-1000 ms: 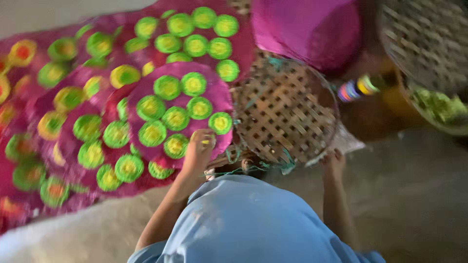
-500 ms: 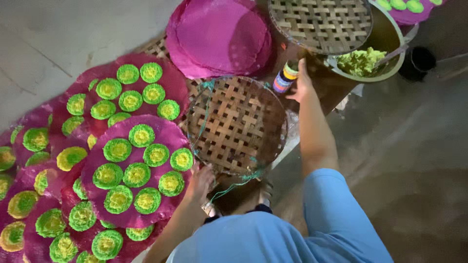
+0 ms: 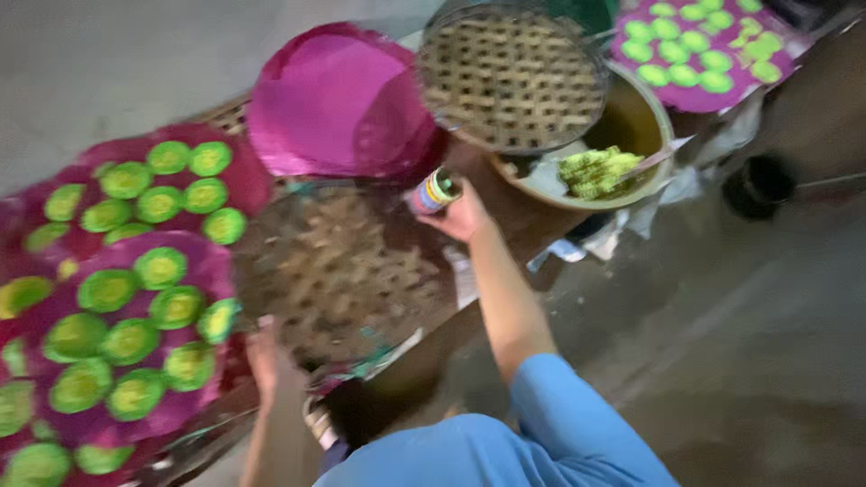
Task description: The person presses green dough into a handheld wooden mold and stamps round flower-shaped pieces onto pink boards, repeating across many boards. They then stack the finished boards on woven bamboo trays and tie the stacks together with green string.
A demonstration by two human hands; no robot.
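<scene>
Your right hand [image 3: 465, 215] closes around the one package here, a small round bottle [image 3: 433, 191] lying on its side between the pink cover and the empty woven tray. A label wraps its body in bands of yellow, red, blue and white, with a dark end pointing left. The frame is blurred, so it may be a can rather than a bottle.

Bare grey floor [image 3: 749, 361] — dim light
</scene>
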